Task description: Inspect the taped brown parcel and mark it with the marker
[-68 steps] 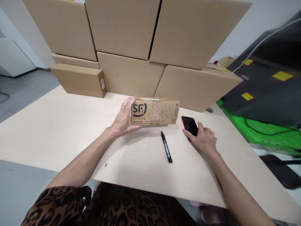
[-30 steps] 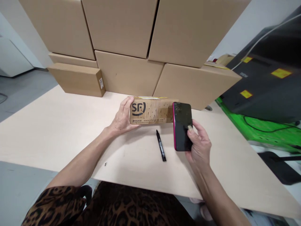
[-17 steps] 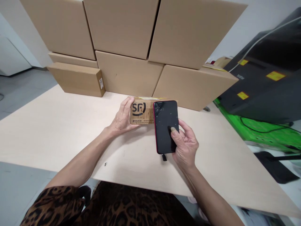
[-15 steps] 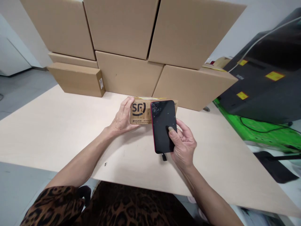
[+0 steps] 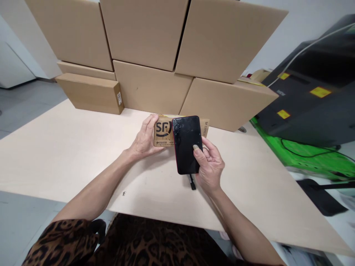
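My left hand [image 5: 144,138] grips the left end of a small brown cardboard box [image 5: 162,133] with black "SF" print, thumb below and fingers at the top corner. In my right hand [image 5: 210,162] is a smartphone [image 5: 186,146] with a dark screen and a red edge, my thumb lying over its front. The phone is held upright before the box and hides its middle and part of its right side. A black marker-like object [image 5: 192,182] shows below the phone; most of it is hidden, and I cannot tell what it rests on.
Large cardboard boxes [image 5: 149,87] are stacked along the back of the pale table [image 5: 83,155]. A flatter carton [image 5: 91,94] stands at the back left. To the right are a dark machine [image 5: 307,111] with yellow labels and a green pallet [image 5: 302,155] on the floor.
My right hand has shifted the phone a little left and up across the box, uncovering more of the box's right end. My left hand and the box stay nearly still.
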Motion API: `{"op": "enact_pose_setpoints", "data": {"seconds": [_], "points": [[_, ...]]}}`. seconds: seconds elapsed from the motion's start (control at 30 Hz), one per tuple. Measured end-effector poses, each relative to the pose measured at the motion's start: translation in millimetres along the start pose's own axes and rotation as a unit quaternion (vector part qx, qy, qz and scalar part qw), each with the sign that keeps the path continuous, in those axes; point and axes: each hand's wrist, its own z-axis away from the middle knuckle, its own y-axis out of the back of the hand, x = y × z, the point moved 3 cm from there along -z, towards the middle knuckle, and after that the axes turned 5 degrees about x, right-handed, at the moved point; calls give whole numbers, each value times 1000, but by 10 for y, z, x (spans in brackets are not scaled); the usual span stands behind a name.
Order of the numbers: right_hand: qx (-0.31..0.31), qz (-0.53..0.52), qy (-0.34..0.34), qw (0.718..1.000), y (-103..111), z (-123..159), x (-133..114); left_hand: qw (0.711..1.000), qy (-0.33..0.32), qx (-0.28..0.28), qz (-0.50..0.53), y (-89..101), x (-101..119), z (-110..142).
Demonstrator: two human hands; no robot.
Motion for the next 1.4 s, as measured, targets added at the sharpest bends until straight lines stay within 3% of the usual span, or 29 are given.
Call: {"op": "enact_pose_setpoints", "data": {"seconds": [0.53,0.83,0.97,1.1,1.23,1.4], "points": [[44,-37,-59,997,-77,-58,46,1000,6,-7,4,4,16,-13],[43,-13,-53,998,-78,-47,45,1000,14,-7,16,1,12,-6],[77,-6,-22,997,-4,-129,-40,1000,8,-8,14,-1,-9,1],[148,18,32,988,231,-341,-152,1000,7,-8,21,-7,-23,12],[214,19,54,975,675,-641,-119,1000,6,-8,22,-14,-17,19],[249,116,-26,961,1358,-954,187,1000,-1,-1,16,-21,-17,21]]}}
